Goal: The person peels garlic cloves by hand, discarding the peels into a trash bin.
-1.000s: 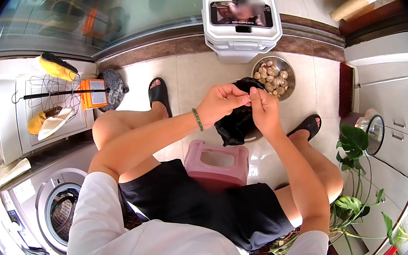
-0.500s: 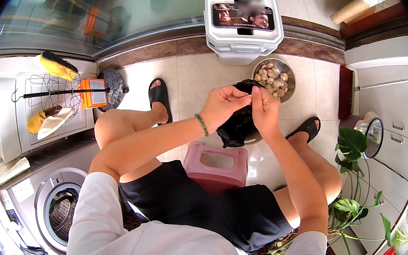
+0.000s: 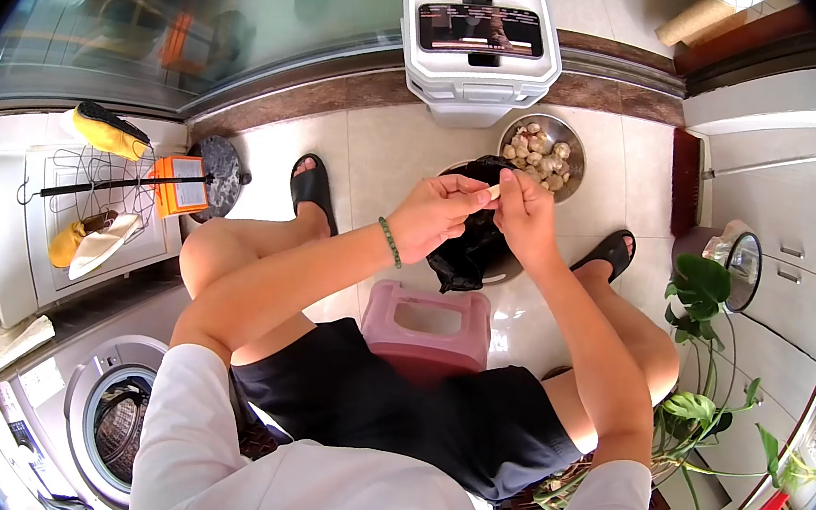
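White piece (image 3: 494,192) pinched between left hand (image 3: 426,219) and right hand (image 3: 530,221) fingertips above bag (image 3: 461,258); slack grip could drop it.

Brightly lit; glare on the floor tiles (image 3: 380,151); edges curve, darkening to black.

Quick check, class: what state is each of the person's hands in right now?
Left hand: closed, pinching a small pale piece.
Right hand: closed, thumb beside that piece; whether it grips it cannot be told.
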### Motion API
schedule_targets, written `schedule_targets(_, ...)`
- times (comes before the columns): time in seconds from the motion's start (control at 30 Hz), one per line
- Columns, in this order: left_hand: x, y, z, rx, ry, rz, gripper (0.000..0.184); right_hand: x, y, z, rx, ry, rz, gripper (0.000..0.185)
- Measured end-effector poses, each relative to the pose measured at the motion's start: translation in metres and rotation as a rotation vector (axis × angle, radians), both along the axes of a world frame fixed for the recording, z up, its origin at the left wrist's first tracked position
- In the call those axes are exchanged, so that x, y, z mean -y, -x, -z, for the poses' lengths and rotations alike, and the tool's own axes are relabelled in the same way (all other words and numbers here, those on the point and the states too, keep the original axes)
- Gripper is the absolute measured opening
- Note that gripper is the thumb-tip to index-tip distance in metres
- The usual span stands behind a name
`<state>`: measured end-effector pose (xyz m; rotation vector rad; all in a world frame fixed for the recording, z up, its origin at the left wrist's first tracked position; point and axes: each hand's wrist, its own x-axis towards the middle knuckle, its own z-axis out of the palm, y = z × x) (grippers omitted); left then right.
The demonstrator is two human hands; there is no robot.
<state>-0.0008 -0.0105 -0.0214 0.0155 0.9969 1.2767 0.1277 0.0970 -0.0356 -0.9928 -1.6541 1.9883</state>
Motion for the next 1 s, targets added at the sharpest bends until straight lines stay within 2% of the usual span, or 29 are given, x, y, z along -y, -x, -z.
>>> schedule_targets(0.1, 0.001, 0.000, 0.002, -0.089, -0.042, 0.033, 0.017, -0.003, -0.001, 0.001, 0.005, -0.106, -0.053, 0.033)
schedule_targets(0.17, 0.000, 0.002, 0.002, -0.136, -0.052, 0.035, 0.016, -0.006, 0.000, -0.004, -0.079, -0.372, -0.069, 0.031)
schedule_targets(0.27, -0.002, 0.001, -0.002, -0.151, -0.075, 0.028, 0.014, -0.009, -0.005, 0.004, -0.001, -0.432, -0.159, 0.029)
schedule_targets(0.37, -0.002, -0.001, 0.000, -0.105, -0.087, 0.011, 0.015, -0.002, 0.000, -0.010, -0.071, -0.276, -0.102, 0.029)
schedule_targets(0.5, -0.001, 0.000, 0.004, -0.153, -0.095, 0.045, 0.016, -0.003, -0.003, -0.005, -0.053, -0.294, -0.123, 0.030)
schedule_targets(0.63, -0.002, 0.003, -0.002, -0.173, -0.107, 0.093, 0.015, 0.000, -0.008, -0.003, -0.009, -0.187, -0.093, 0.031)
schedule_targets(0.77, -0.001, 0.004, -0.006, -0.045, -0.053, 0.115, 0.015, 0.002, -0.010, -0.001, 0.012, -0.018, -0.052, 0.032)
schedule_targets(0.93, -0.002, 0.002, -0.004, -0.009, -0.036, 0.117, 0.017, 0.001, -0.008, -0.005, -0.014, -0.004, -0.058, 0.031)
schedule_targets(1.0, -0.003, 0.002, -0.002, -0.090, -0.047, 0.121, 0.017, -0.001, -0.007, 0.001, -0.027, -0.021, -0.070, 0.030)
